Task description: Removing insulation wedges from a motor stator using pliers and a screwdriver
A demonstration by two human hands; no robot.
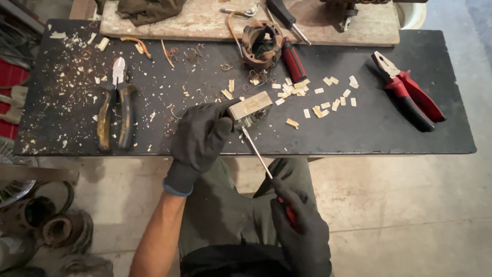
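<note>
We see both hands in black gloves, centre and lower centre of the frame. The left hand (pixel 201 134) grips a small beige rectangular block (pixel 249 105) w/ a metal part under it, fingers wrapped round its left end, holding it just above the near edge of the black table (pixel 359 133). The right hand (pixel 302 225), lower centre, is closed round the red handle of a screwdriver (pixel 259 156); its thin steel shaft runs up and left, tip touching the underside of the block.

Upper centre we find a rusty round stator w/ copper windings (pixel 261 43), lying half on a worn wooden board (pixel 205 23) along the top edge. Just right of it lies a second screwdriver w/ red-black handle (pixel 293 60), and above that a black-handled tool (pixel 286 18), type unclear. Far right: red-handled combination pliers (pixel 407 92), jaws pointing upper left, well apart from the hands. Left side: diagonal cutters w/ yellow-black handles (pixel 117 102), jaws pointing up.

Pale cut slips (pixel 318 97) are scattered between the stator and the pliers, some near the block; finer pale chips (pixel 77 66) and copper wire curls (pixel 189 54) cover the upper left. A dark cloth (pixel 148 9) sits on the board at top left. Lower left, on the floor beside the table, we see rusty round metal parts (pixel 51 225). Green trousers (pixel 225 205) show between the arms.
</note>
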